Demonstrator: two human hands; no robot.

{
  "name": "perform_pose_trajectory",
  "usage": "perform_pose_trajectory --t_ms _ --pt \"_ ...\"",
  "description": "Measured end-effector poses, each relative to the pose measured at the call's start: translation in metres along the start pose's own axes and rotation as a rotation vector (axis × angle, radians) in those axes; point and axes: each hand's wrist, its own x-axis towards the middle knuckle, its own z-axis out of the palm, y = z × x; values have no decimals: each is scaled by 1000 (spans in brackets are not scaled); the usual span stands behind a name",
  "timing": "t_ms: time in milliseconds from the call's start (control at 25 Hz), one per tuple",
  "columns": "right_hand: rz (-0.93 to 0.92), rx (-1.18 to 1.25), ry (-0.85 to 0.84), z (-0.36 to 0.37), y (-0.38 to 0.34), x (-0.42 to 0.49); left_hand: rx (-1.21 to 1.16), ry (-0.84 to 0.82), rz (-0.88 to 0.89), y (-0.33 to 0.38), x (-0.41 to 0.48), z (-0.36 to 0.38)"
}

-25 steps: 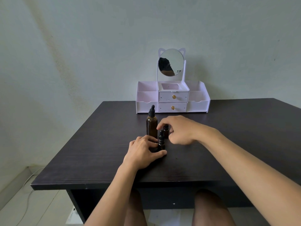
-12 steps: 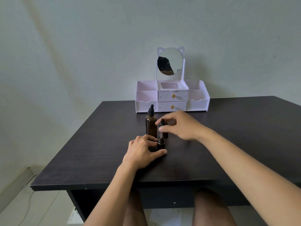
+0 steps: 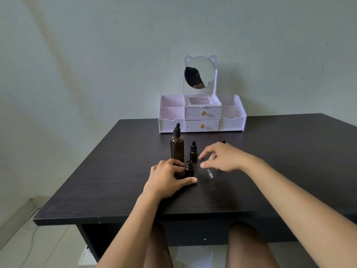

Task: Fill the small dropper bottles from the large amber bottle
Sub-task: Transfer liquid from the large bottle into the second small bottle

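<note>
The large amber bottle (image 3: 177, 147) stands capped with its black dropper top on the dark table (image 3: 270, 171). A small dropper bottle (image 3: 193, 151) stands capped just right of it. In front, another small bottle (image 3: 189, 168) stands uncapped, and my left hand (image 3: 168, 178) holds it at the base between fingers and thumb. My right hand (image 3: 222, 157) pinches that bottle's dropper (image 3: 207, 169), whose glass tip slants down to the table right of the open bottle. A black dropper tip (image 3: 223, 141) shows behind my right hand.
A white vanity organiser (image 3: 201, 115) with two drawers, side trays and a round cat-eared mirror (image 3: 199, 72) stands at the table's back edge by the wall. My knees show under the front edge. A cable lies on the floor at the left.
My right hand lifted the dropper out of the front small bottle, carried it right and lowered it toward the table. My left hand stayed at the bottle's base.
</note>
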Motion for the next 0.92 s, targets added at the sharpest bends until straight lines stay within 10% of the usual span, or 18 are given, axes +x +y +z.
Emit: perform_pose_trajectory --t_ms 520,680,920 --pt "47 -112 -9 18 14 5 -746 356 -267 -2 -12 -13" --pt "44 -139 42 -1 10 5 -761 491 -462 -2 -3 -18" --pt "-41 -66 149 -42 -11 11 -620 293 -263 -19 27 -15"
